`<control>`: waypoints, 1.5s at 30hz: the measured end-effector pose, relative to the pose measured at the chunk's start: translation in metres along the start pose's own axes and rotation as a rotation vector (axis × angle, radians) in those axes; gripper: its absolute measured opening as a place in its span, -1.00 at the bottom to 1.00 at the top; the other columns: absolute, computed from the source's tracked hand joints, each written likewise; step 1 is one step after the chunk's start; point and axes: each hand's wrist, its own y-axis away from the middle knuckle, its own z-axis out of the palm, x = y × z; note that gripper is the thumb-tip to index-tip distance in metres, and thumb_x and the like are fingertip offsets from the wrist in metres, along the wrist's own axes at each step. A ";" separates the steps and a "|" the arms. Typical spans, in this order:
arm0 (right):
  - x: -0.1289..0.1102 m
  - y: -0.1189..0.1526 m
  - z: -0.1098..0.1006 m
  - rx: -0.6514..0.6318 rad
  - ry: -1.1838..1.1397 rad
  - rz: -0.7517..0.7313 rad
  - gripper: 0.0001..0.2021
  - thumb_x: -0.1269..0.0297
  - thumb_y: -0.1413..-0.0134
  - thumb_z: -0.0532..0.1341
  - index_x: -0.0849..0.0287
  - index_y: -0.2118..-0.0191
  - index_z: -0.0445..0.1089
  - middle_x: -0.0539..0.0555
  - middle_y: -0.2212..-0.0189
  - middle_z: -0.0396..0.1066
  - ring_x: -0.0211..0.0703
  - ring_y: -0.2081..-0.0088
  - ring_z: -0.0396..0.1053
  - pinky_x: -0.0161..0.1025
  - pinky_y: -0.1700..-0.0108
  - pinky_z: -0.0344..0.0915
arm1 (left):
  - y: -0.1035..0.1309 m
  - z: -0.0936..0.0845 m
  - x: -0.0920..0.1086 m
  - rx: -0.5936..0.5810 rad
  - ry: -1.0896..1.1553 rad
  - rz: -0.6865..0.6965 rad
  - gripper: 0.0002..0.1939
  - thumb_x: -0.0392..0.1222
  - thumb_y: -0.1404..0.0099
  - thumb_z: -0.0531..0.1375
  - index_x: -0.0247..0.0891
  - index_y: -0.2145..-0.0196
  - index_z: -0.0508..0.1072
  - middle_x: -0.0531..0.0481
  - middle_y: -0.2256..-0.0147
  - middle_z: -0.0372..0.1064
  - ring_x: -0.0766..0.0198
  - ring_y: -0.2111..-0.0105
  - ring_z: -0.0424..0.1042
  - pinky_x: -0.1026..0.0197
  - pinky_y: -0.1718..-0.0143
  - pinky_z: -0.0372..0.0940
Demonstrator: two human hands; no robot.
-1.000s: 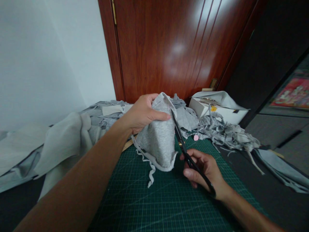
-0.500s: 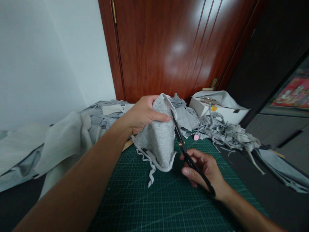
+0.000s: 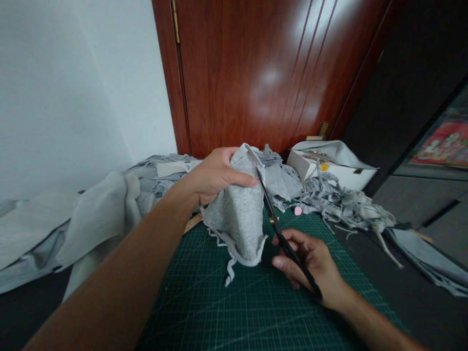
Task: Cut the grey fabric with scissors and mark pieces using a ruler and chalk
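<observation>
My left hand pinches the upper part of a grey fabric piece between thumb and fingers, its thumb across the front. The fabric hangs above a green cutting mat, and a thin curled strip dangles from its lower edge. Black scissors are in my right hand, at the fabric's right side. Their tip lies at the fabric's upper right edge, close to my left thumb. The blades look nearly closed; whether fabric is between them cannot be made out.
Grey cloth is heaped at the left. Cut strips lie in a tangle at the right, near a white box. A pink round piece sits at the mat's far edge. Behind stands a brown door.
The fabric's lower edge hangs slightly lower in view. The scissors have shifted slightly left with my right hand. Both hands keep their holds.
</observation>
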 end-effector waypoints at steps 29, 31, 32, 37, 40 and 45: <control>0.002 0.000 -0.001 0.000 -0.005 -0.006 -0.58 0.16 0.04 0.56 0.17 0.17 0.41 -0.19 0.61 0.27 -0.43 0.71 0.16 -0.46 0.67 0.10 | -0.005 -0.005 -0.004 -0.023 0.142 -0.057 -0.80 -0.36 -0.02 0.39 -0.33 0.33 0.56 -0.03 0.41 0.53 0.27 0.44 0.48 0.23 0.36 0.33; 0.002 0.000 -0.001 -0.002 -0.013 -0.006 -0.58 0.15 0.04 0.56 0.17 0.16 0.41 -0.19 0.60 0.28 -0.43 0.71 0.16 -0.46 0.67 0.10 | -0.004 -0.007 -0.003 -0.018 0.139 -0.075 -0.84 -0.34 -0.04 0.39 -0.33 0.35 0.58 -0.03 0.42 0.53 0.27 0.44 0.48 0.22 0.35 0.34; 0.003 0.000 -0.001 -0.001 -0.013 -0.006 -0.58 0.15 0.04 0.57 0.17 0.16 0.42 -0.19 0.60 0.28 -0.43 0.71 0.16 -0.46 0.67 0.09 | -0.004 -0.008 -0.002 -0.015 0.135 -0.081 -0.86 -0.34 -0.05 0.38 -0.33 0.36 0.58 -0.04 0.43 0.53 0.27 0.45 0.49 0.22 0.35 0.34; 0.003 0.000 -0.001 -0.002 0.015 -0.003 -0.58 0.13 0.05 0.57 0.16 0.17 0.42 -0.19 0.60 0.28 -0.43 0.71 0.16 -0.45 0.67 0.09 | -0.001 -0.009 0.000 -0.015 0.125 -0.104 -0.88 -0.33 -0.06 0.39 -0.34 0.38 0.60 -0.07 0.42 0.56 0.26 0.45 0.50 0.21 0.35 0.36; 0.002 0.000 -0.001 -0.001 0.013 0.002 -0.58 0.13 0.05 0.56 0.16 0.17 0.42 -0.18 0.59 0.28 -0.43 0.71 0.15 -0.46 0.67 0.10 | 0.000 -0.007 0.000 -0.025 0.126 -0.103 -0.82 -0.38 0.01 0.43 -0.34 0.39 0.58 -0.07 0.42 0.57 0.25 0.46 0.50 0.21 0.37 0.37; 0.001 -0.001 -0.001 -0.002 0.015 -0.007 -0.59 0.14 0.03 0.56 0.16 0.17 0.41 -0.19 0.60 0.28 -0.44 0.71 0.16 -0.47 0.67 0.09 | 0.000 -0.004 0.001 -0.004 0.126 -0.108 -0.79 -0.44 0.06 0.44 -0.33 0.41 0.56 -0.03 0.46 0.54 0.26 0.47 0.48 0.22 0.38 0.36</control>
